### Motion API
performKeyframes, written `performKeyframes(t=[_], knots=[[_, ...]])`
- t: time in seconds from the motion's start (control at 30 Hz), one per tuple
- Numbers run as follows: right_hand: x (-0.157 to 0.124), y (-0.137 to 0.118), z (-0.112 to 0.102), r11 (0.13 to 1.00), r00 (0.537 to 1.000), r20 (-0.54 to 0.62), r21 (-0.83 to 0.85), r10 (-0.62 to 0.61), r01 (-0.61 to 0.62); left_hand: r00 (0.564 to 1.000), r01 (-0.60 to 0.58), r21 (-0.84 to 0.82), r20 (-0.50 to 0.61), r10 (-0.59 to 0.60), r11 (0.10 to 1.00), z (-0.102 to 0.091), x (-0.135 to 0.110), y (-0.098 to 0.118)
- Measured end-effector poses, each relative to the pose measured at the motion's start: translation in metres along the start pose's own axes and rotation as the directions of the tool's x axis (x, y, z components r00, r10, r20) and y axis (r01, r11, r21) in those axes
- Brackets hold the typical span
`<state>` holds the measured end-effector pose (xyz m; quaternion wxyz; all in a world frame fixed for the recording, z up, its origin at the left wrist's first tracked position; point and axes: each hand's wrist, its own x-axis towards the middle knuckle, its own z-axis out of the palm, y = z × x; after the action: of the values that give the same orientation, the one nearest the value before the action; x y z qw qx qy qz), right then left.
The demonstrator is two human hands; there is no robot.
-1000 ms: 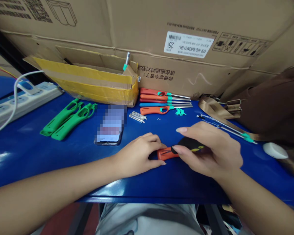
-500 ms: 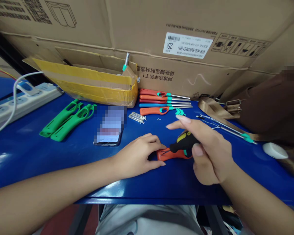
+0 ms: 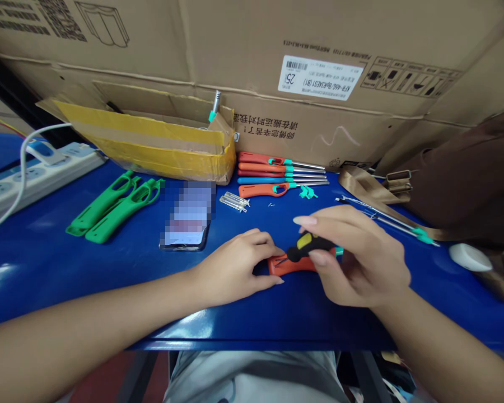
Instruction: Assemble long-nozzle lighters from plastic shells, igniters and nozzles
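My left hand lies curled on the blue table, its fingers pressed against the end of an orange lighter body and holding it down. My right hand is closed round a black and yellow screwdriver, whose tip rests on the orange body. A bit of teal shows at the body's right end, by my right fingers.
Behind lie a row of finished orange and blue lighters, small clear parts, a phone, two green lighter shells, a taped cardboard tray, a power strip, metal tubes and a brown strap. Large cardboard boxes wall the back.
My right hand has turned the screwdriver between its fingers: the forefinger lifted and stretched out half a second ago, then came back down over the handle. My left hand has stayed put.
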<state>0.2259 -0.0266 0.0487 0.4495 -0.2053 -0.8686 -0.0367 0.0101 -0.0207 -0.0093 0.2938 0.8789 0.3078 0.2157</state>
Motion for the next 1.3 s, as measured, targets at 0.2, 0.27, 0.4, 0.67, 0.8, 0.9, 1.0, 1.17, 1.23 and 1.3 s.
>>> performKeyframes(t=[0.2,0.27,0.4,0.67,0.8,0.9,1.0,1.17,1.23,1.3], knots=[[-0.0001,-0.0014,-0.0018,0.996,0.996,0.016,-0.031,-0.083,0.083,1.000,0.010,-0.005,0.023,-0.010,1.000,0.0002,-0.0006,-0.0005],[0.0006,-0.0025,-0.0013,0.997,0.996,0.047,0.029,-0.074,0.073,0.999,0.017,-0.011,0.039,-0.016,1.000,0.0006,-0.0007,-0.0008],[0.0012,-0.0030,-0.0037,0.996,0.997,0.070,-0.083,-0.039,0.045,1.000,0.016,-0.012,0.023,-0.015,1.000,0.0012,-0.0004,-0.0007],[0.0042,0.0004,0.0032,0.970,0.999,0.021,0.239,0.039,-0.043,1.000,0.011,-0.002,0.011,-0.011,1.000,-0.0009,0.0007,0.0006],[0.0033,-0.0004,0.0042,0.998,1.000,-0.008,0.070,0.000,0.001,1.000,0.013,-0.008,0.019,-0.013,1.000,-0.0017,0.0010,0.0016],[0.0026,-0.0041,0.0021,0.995,0.999,0.047,0.101,-0.005,0.000,1.000,0.010,-0.007,0.016,-0.010,1.000,-0.0019,0.0009,0.0015],[0.0029,-0.0066,-0.0003,0.990,0.996,0.082,0.142,-0.018,0.006,1.000,0.003,0.005,0.008,-0.003,1.000,-0.0008,0.0003,0.0004],[0.0024,-0.0051,-0.0020,0.997,0.995,0.081,-0.054,-0.053,0.057,1.000,-0.001,0.012,-0.009,0.001,1.000,0.0005,-0.0002,-0.0003],[0.0032,-0.0048,-0.0008,0.998,0.998,0.055,0.063,0.000,-0.003,1.000,0.005,0.003,0.004,-0.005,1.000,-0.0002,0.0002,0.0002],[0.0043,-0.0048,0.0008,0.982,0.996,0.052,0.170,0.068,-0.076,1.000,0.012,-0.003,0.016,-0.012,1.000,-0.0010,0.0008,0.0008]])
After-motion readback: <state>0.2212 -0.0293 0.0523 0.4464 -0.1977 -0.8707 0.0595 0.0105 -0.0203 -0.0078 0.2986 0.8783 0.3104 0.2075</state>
